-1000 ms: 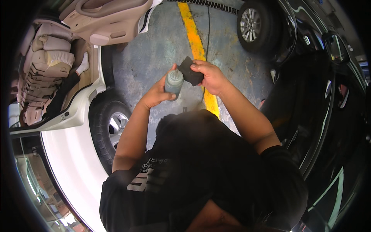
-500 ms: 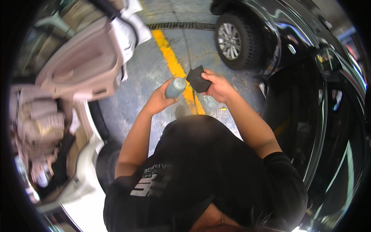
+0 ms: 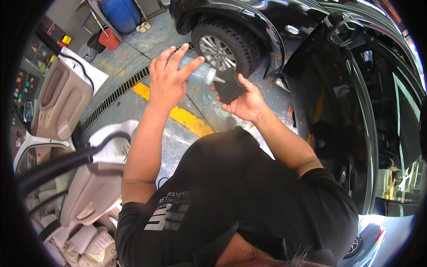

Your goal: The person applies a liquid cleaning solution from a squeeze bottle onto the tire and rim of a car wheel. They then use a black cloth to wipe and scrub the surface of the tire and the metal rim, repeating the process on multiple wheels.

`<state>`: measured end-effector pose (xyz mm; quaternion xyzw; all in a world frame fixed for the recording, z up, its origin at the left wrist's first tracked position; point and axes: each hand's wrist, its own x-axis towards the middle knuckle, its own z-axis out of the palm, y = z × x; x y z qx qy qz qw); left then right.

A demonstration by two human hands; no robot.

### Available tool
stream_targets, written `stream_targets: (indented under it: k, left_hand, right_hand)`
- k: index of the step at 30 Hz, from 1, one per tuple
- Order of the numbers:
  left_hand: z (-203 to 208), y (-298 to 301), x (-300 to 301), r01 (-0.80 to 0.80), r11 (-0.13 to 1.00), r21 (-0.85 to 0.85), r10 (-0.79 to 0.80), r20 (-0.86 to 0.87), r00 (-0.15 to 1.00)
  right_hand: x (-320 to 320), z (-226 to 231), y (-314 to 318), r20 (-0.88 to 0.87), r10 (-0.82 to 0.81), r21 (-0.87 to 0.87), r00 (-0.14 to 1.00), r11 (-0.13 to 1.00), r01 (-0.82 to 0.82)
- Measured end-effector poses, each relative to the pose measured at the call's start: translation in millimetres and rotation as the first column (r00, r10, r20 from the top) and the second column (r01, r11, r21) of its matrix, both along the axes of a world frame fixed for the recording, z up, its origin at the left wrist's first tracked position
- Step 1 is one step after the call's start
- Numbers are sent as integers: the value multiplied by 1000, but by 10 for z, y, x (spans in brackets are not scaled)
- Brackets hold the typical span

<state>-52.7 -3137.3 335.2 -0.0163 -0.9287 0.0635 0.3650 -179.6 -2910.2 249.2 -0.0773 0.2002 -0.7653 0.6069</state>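
Note:
My left hand (image 3: 169, 78) grips a translucent squeeze bottle (image 3: 195, 71) with a pale cap and thin nozzle. The bottle is tipped over, its nozzle pointing right and down at a black sponge pad (image 3: 230, 87). The nozzle tip reaches the pad's near-left face; whether it touches, I cannot tell. My right hand (image 3: 247, 101) supports the pad from beneath and along its right edge, thumb on the side. Whether any liquid is coming out does not show.
A black vehicle with a front wheel (image 3: 222, 49) stands ahead and right, its dark door (image 3: 329, 111) beside me. Open beige door panels (image 3: 64, 100) are on the left. A floor drain grate (image 3: 118, 97), yellow line (image 3: 191, 121), red bucket (image 3: 109, 39) and blue drum (image 3: 119, 15) lie beyond.
My left hand has raised the bottle and tipped it from upright toward the pad. My right hand has turned the pad face up. The view has swung toward the left.

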Motion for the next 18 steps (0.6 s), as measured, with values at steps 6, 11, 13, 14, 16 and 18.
stream_targets:
  k: [6, 11, 13, 14, 16, 18]
  left_hand:
    - [367, -595, -843, 27, 973, -229, -29, -7, 1000]
    - [552, -1129, -1373, -55, 956, -289, 58, 3, 998]
    - [606, -1410, -1524, -154, 938, -309, 155, -22, 988]
    - [613, -1491, -1562, -166, 943, -289, 164, -31, 986]
    - [646, -1602, -1589, -185, 944, -274, 193, 3, 981]
    - [644, -1777, -1650, -226, 940, -256, 235, 6, 972]
  right_hand:
    - [-755, -89, -769, 58, 66, -113, 996, 992, -59]
    - [-1477, -125, -1543, 84, 206, -174, 975, 966, -190]
    - [-1684, -87, -1847, 81, 277, -196, 957, 946, -257]
    - [-1770, -83, -1979, 78, 300, -198, 951, 939, -280]
    - [-1921, -48, -2242, 74, 343, -204, 936, 924, -323]
    - [-2045, 2, -2487, 68, 370, -210, 927, 913, -349]
